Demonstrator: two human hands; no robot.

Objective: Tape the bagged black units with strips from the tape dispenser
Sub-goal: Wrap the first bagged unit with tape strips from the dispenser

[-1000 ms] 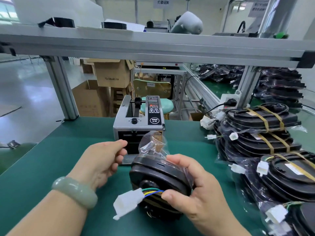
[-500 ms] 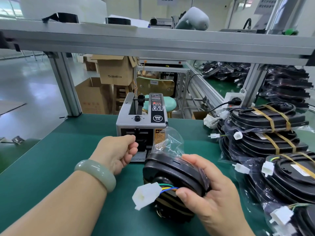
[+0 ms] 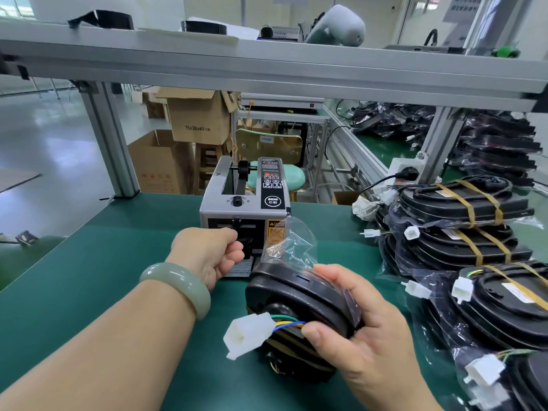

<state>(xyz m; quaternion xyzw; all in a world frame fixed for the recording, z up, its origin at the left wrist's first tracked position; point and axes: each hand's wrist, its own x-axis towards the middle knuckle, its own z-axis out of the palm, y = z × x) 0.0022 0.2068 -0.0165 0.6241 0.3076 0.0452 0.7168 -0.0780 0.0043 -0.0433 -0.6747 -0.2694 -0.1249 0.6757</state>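
A bagged black unit [image 3: 296, 304] stands on edge in front of me, and my right hand [image 3: 364, 330] grips it from the right. Its clear bag [image 3: 292, 244] sticks up loose at the top. A white connector [image 3: 247, 335] on coloured wires hangs out at the left. The grey tape dispenser [image 3: 244, 209] stands just behind on the green mat. My left hand [image 3: 210, 253] is curled at the dispenser's outlet slot, thumb and forefinger pinched together there. The tape strip itself is hidden by the fingers.
Taped bagged units lie stacked at the right [image 3: 465, 209], with more bagged ones nearer me [image 3: 504, 307]. An aluminium shelf frame [image 3: 267, 72] crosses overhead, with a post [image 3: 109, 143] at the left. Cardboard boxes [image 3: 195, 117] and a stool stand beyond the bench.
My left hand has moved forward from beside the unit to the dispenser's outlet and curled its fingers there. My right hand keeps its hold on the unit.
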